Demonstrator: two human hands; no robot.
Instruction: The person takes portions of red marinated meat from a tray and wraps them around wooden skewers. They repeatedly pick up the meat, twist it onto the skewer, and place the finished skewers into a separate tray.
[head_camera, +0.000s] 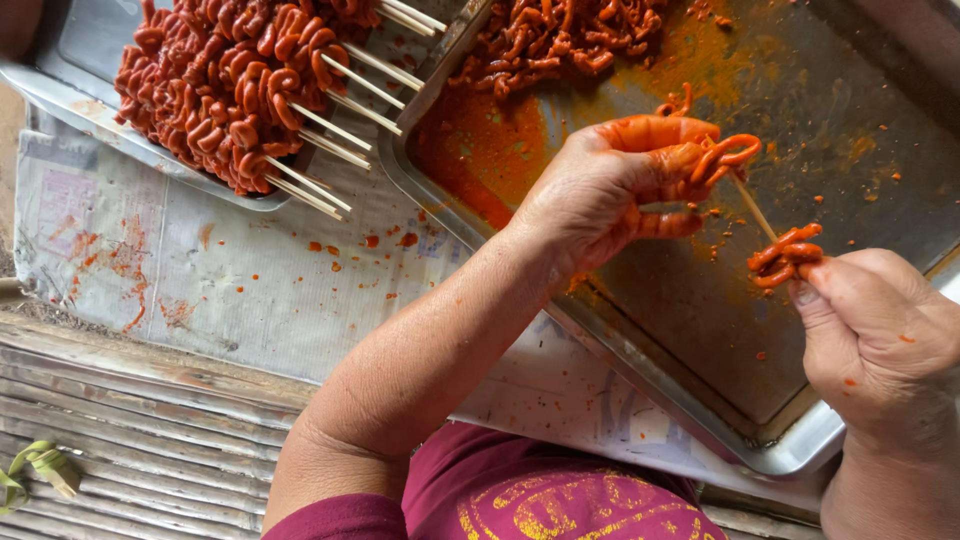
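Newspaper-covered table (230, 270) carrying two trays. Left hand (610, 190) pinching red strip (725, 155), threading it onto skewer (755, 210) above tray (700, 300); right hand (870, 330) gripping skewer's loaded end. Likely next: careful push down stick.

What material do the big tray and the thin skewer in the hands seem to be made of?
The big tray looks like bare metal, probably steel or aluminium: grey, dully reflective rim. The skewer looks like pale bamboo or wood: matte, straw-coloured; which one cannot be told.
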